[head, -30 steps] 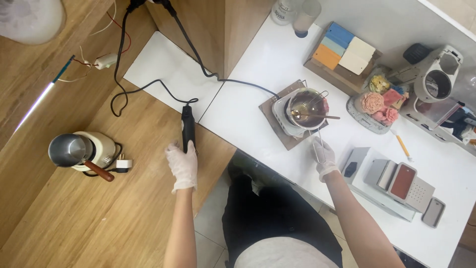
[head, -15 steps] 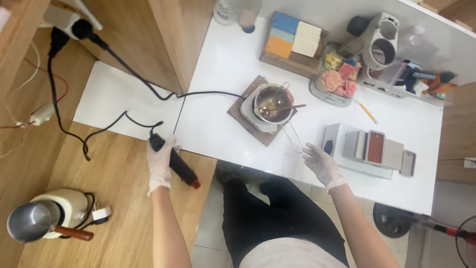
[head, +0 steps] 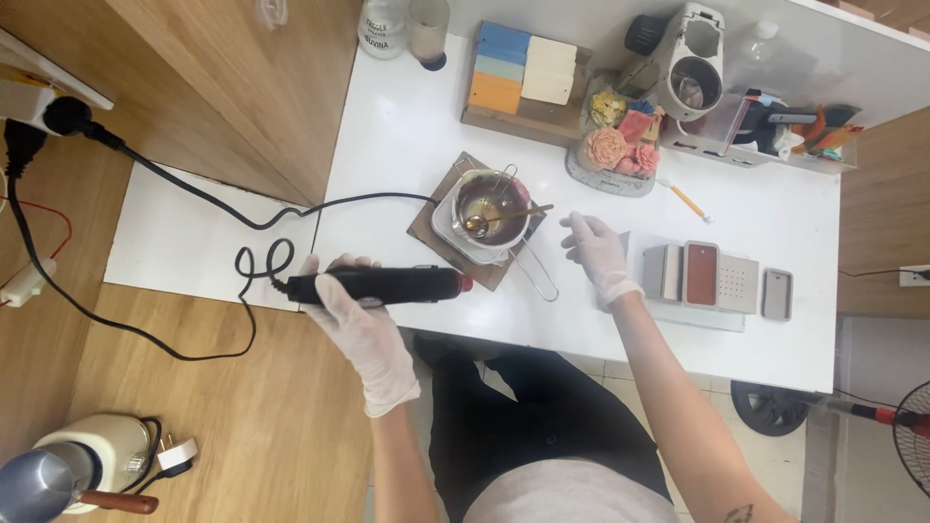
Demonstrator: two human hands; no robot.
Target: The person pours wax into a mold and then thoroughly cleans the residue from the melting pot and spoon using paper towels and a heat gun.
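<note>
My left hand (head: pixel 360 324), in a white glove, grips a black corded heat tool (head: pixel 373 285) that lies level at the near-left edge of the white table (head: pixel 407 136), its red tip toward a small metal pot (head: pixel 492 205). The pot stands on a wooden board (head: pixel 429 218) and holds amber liquid with a spoon in it. My gloved right hand (head: pixel 598 252) hovers open over the table just right of the pot, touching nothing.
A scale (head: pixel 715 278) and a small dark device (head: pixel 777 294) lie to the right. Coloured blocks (head: pixel 523 73), soap flowers (head: pixel 615 147), a grinder (head: pixel 686 63) and a bottle (head: pixel 384 27) stand at the back. A kettle (head: pixel 73 473) sits on the floor; a fan (head: pixel 915 426) stands right.
My left hand has raised the heat tool from beside the table to the table edge and turned it level toward the pot. My right hand has drawn back from the pot.
</note>
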